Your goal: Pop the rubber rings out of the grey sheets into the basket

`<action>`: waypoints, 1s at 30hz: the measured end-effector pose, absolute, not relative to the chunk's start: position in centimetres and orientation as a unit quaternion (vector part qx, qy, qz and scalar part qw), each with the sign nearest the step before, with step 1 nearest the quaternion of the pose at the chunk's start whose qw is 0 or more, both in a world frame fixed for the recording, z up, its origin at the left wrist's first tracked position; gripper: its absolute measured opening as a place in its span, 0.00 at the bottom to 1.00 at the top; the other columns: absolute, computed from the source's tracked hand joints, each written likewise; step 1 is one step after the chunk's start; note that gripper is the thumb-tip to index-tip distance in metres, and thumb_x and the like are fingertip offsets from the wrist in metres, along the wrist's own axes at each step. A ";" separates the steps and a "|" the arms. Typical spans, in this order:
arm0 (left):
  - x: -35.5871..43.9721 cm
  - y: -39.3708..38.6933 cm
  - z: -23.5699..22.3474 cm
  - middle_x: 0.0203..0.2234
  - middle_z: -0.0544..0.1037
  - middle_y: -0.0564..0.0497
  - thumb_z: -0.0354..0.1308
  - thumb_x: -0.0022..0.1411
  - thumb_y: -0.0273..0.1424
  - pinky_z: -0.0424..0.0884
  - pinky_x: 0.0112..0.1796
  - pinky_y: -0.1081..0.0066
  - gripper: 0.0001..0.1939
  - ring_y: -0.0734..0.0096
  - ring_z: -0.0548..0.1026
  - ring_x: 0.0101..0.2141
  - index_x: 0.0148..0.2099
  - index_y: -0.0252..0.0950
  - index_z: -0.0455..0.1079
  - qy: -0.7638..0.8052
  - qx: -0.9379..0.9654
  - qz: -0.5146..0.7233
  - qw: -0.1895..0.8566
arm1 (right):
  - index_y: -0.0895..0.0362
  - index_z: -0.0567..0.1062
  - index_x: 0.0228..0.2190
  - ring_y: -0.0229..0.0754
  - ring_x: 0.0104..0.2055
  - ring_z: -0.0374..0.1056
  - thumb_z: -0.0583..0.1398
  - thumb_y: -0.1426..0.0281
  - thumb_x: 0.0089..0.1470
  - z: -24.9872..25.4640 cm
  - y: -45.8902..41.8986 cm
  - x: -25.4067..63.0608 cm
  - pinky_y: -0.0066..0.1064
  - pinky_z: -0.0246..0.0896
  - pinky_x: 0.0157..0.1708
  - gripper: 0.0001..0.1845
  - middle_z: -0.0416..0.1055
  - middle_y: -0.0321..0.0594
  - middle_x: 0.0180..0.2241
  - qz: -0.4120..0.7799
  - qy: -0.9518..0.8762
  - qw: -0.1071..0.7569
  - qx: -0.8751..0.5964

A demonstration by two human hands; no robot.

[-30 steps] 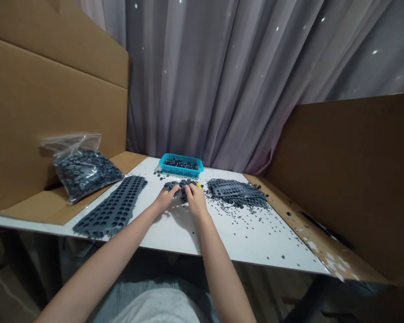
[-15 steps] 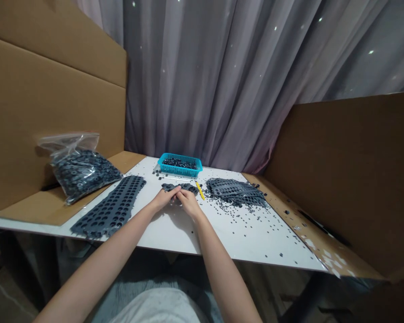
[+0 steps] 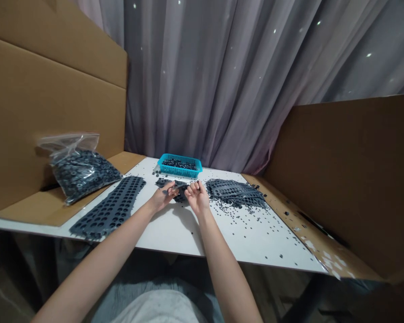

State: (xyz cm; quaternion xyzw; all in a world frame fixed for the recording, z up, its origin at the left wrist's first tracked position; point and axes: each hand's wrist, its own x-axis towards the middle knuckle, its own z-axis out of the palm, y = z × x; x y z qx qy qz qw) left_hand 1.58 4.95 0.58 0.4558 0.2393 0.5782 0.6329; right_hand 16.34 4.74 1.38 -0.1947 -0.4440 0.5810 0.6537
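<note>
A dark grey rubber sheet (image 3: 181, 195) with ragged edges hangs between my hands, just above the white table. My left hand (image 3: 163, 198) is closed on its left part, and a dark bit pokes out by the fingers. To the right, my right hand (image 3: 198, 199) has its fingers curled and pinched together, palm side partly turned up. A small dark piece shows at its fingertips; its exact shape is too small to tell. Beyond the hands stands a blue basket (image 3: 180, 171) holding many small dark rubber pieces.
On the left lies a long perforated rubber sheet (image 3: 112, 208), near a clear zip bag (image 3: 85, 172) full of dark pieces. More perforated sheets (image 3: 235, 192) are stacked at right, with small dark scraps scattered around. Cardboard walls (image 3: 350, 179) flank the table; a curtain (image 3: 195, 80) hangs behind.
My hands first came together over the sheet, then moved apart, the right one turning and shifting right. The yellow tool, seen beside the sheet half a second ago, is now out of sight.
</note>
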 end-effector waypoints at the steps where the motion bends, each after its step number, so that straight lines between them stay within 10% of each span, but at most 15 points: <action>1: 1.6 4.9 0.4 0.11 0.58 0.57 0.59 0.55 0.35 0.64 0.29 0.73 0.23 0.76 0.62 0.20 0.14 0.37 0.56 0.250 0.463 0.578 0.623 | 0.54 0.52 0.18 0.34 0.18 0.39 0.48 0.60 0.58 1.4 4.8 16.6 0.27 0.46 0.21 0.20 0.42 0.27 0.17 0.546 -0.461 0.661 -0.228; 13: 1.8 4.5 -0.9 0.14 0.66 0.54 0.63 0.48 0.33 0.61 0.27 0.72 0.13 0.73 0.64 0.20 0.16 0.37 0.67 0.352 0.530 0.559 0.532 | 0.55 0.59 0.22 0.39 0.26 0.57 0.48 0.64 0.59 0.8 3.2 16.2 0.29 0.46 0.27 0.15 0.61 0.35 0.21 0.113 -0.776 0.430 -0.447; 30: 2.4 5.5 -1.1 0.14 0.66 0.55 0.62 0.52 0.35 0.63 0.24 0.76 0.15 0.78 0.65 0.18 0.19 0.34 0.65 0.325 0.420 0.566 0.631 | 0.54 0.56 0.16 0.33 0.16 0.44 0.54 0.62 0.52 0.2 4.1 14.2 0.27 0.46 0.20 0.18 0.47 0.27 0.13 0.524 -0.572 0.557 -0.296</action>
